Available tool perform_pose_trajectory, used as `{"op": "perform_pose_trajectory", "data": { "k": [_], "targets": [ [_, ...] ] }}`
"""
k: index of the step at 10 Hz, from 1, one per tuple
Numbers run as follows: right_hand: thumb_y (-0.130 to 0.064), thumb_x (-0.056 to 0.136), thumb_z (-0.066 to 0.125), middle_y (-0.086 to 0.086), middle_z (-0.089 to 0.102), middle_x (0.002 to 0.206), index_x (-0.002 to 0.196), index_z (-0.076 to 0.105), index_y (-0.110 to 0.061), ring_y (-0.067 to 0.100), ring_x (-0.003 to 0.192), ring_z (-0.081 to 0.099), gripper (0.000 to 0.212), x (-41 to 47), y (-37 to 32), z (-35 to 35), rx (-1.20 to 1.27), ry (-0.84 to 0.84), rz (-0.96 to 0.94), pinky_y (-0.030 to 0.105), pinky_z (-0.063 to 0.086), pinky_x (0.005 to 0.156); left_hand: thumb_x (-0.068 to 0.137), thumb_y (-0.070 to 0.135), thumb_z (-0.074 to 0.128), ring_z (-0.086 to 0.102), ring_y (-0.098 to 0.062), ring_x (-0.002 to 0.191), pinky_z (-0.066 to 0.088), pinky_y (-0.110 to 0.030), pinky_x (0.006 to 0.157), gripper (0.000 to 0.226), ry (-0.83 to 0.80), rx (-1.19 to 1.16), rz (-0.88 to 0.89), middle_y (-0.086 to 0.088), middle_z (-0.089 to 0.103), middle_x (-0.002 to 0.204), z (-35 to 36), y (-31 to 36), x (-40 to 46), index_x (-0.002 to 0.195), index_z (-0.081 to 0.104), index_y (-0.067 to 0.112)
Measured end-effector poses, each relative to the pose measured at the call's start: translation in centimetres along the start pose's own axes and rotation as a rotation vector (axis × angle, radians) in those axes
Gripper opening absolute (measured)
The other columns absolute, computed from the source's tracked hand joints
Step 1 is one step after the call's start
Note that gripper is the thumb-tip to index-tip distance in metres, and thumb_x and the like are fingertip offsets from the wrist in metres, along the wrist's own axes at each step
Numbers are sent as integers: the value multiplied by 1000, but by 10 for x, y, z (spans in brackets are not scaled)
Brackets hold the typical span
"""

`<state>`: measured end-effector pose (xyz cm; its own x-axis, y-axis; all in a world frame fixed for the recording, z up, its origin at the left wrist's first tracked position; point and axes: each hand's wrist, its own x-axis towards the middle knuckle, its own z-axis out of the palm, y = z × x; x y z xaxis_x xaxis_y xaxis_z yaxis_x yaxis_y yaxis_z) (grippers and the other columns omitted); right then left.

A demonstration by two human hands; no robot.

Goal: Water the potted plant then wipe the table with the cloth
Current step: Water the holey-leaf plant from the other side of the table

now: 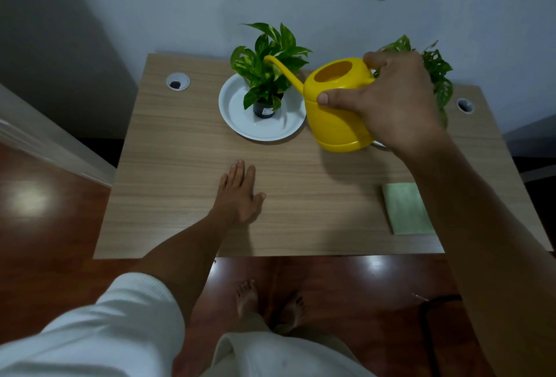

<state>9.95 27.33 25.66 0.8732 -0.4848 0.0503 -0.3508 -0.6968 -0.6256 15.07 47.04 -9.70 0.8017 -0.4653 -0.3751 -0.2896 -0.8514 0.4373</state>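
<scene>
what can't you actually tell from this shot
- Head view: the watering can handle is hidden under the right hand.
- Water level in the can: only yellow inside shows through its top opening.
- Second plant behind that hand: its pot is covered by the hand and forearm.
- Green cloth: its right edge is hidden by the right forearm.
- Label on the dark pot: too small to read.

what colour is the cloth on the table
Pale green; the cloth shows in the head view, folded near the table's front right edge.
</scene>
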Motion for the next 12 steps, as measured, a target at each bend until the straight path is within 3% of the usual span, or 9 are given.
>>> {"op": "perform_pose_trajectory", "data": {
  "k": [2, 4, 5, 6, 7, 8, 9, 10, 12],
  "targets": [
    [-45, 65, 94, 23, 69, 119, 120, 67, 4, 34, 109, 66, 79, -4, 5, -2, -22, -62, 14, 52, 55, 91, 103, 58, 36, -20, -24, 159, -8, -47, 128, 83, -8, -1, 3, -9, -18, 172, -1, 0, 0, 166, -5, 23],
    [-44, 64, 95, 24, 67, 125, 123, 66, 4, 35, 114, 64, 82, -4, 13, -8, -41, -57, 50, 52, 53, 96, 103, 59, 35, -20, -24, 159, -9, -47, 128, 83, -14, 12, 1, -9, -19, 172, -1, 0, 0, 165, -6, 23],
    [-44, 64, 95, 18, 70, 121, 122, 68, -1, 27, 101, 64, 77, -4, 17, -10, -40, -49, 61, 49, 55, 92, 103, 59, 35, -20, -24, 159, -9, -46, 128, 83, -22, 21, -2, -9, -20, 172, -2, 1, 0, 165, -7, 23],
    [-48, 64, 94, 14, 71, 114, 120, 70, -4, 21, 94, 60, 75, -3, 21, -10, -47, -25, 66, 46, 56, 87, 103, 59, 34, -21, -24, 159, -9, -46, 129, 83, -26, 22, 0, -9, -20, 172, -2, 1, 1, 165, -7, 23],
    [-50, 64, 93, 8, 69, 96, 106, 72, -10, 21, 86, 61, 62, 1, 25, -8, -37, -13, 73, 34, 48, 67, 103, 60, 34, -21, -24, 159, -9, -47, 128, 83, -31, 24, 3, -9, -21, 171, -3, 0, 1, 165, -8, 23],
    [-53, 64, 92, 7, 64, 82, 90, 68, -9, 24, 77, 60, 57, 4, 26, -8, -63, 22, 59, 33, 44, 57, 103, 59, 34, -21, -24, 158, -9, -47, 128, 83, -35, 19, 4, -9, -21, 171, -3, 1, 0, 165, -7, 23],
    [-56, 61, 91, 15, 70, 89, 95, 69, -4, 31, 84, 67, 65, 7, 22, -7, -73, 77, 51, 46, 56, 69, 103, 59, 34, -22, -23, 158, -9, -47, 129, 83, -38, 12, 2, -9, -21, 171, -3, 1, -1, 165, -7, 23],
    [-58, 60, 89, 16, 71, 100, 104, 70, -3, 33, 92, 67, 72, 7, 14, -7, -65, 120, 23, 51, 56, 79, 103, 58, 35, -21, -23, 159, -9, -46, 129, 83, -26, 5, 1, -8, -19, 172, -3, 2, -1, 165, -6, 23],
    [-50, 66, 91, 20, 69, 116, 117, 67, 2, 34, 109, 64, 77, 5, 1, -6, -24, 137, 3, 48, 51, 90, 102, 58, 36, -19, -23, 159, -7, -47, 129, 83, -16, 2, 0, -8, -18, 172, -2, 1, 0, 165, -4, 22]
  ]
}}
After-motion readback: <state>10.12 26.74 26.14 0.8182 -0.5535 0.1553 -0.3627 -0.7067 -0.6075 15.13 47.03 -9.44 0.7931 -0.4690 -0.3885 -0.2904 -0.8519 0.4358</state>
